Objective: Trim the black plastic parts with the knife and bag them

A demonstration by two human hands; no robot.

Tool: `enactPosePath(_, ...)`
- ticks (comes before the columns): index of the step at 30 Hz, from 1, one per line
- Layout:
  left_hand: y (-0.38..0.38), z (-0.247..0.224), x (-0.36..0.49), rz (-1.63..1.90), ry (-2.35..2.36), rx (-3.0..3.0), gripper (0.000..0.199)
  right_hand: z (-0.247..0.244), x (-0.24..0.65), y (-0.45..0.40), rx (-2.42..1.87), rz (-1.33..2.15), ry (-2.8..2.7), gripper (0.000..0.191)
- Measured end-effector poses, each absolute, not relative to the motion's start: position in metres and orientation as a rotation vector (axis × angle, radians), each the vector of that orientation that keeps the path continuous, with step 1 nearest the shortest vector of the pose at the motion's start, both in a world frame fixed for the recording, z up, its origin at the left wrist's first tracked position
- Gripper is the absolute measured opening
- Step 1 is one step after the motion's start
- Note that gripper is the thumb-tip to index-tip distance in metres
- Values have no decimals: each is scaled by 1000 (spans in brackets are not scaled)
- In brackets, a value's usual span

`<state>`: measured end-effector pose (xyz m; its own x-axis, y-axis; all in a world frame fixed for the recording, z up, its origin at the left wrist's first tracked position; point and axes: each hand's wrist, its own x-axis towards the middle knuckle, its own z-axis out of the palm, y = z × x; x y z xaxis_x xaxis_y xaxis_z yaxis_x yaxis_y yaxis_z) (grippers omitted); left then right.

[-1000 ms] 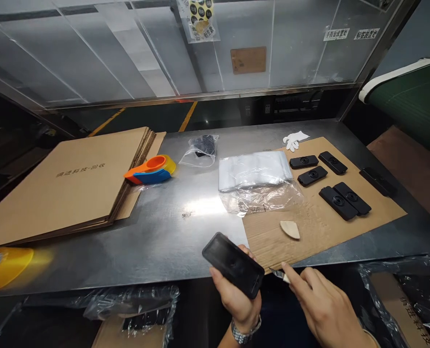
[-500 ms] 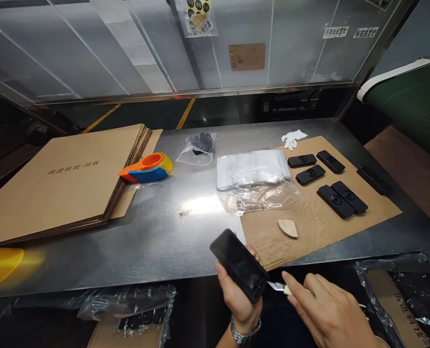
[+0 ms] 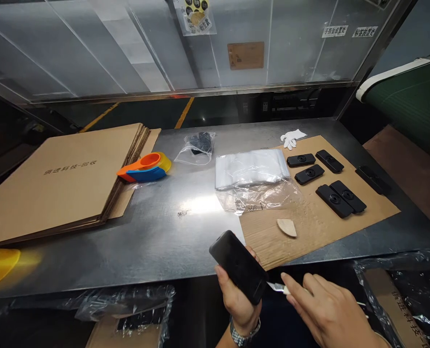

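My left hand [image 3: 238,302], with a metal watch at the wrist, is closed around a black rectangular plastic case [image 3: 238,266]. The case is tilted, its smooth face toward me, just off the table's front edge. In my right hand [image 3: 325,307] I grip a craft knife [image 3: 277,287] with a pale handle. Its blade tip meets the lower right end of the case. A tan wedge-shaped piece [image 3: 286,227] lies on the cardboard sheet [image 3: 269,249] beyond my hands. Several similar black cases [image 3: 334,200] rest farther right on that sheet.
A stack of clear plastic bags [image 3: 251,169] lies mid-table, with a white glove [image 3: 293,138] behind. On the left are flattened cartons [image 3: 73,179] and an orange-and-blue tape dispenser [image 3: 144,166]. A bag with black parts [image 3: 200,143] lies at the back. Plastic-lined boxes [image 3: 399,299] stand below the front edge.
The view has shifted very slightly. The case is turned a little in my left hand, and the knife tip stays at its lower end.
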<state>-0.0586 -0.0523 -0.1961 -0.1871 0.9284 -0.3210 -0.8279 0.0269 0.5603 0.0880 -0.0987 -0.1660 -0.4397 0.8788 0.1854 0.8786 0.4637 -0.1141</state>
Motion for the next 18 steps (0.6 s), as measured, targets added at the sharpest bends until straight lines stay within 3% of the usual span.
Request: enactPosePath(18,-48,-191,-61,1341,902,136,52,-161,94,-92,-1541,248,-2449,36)
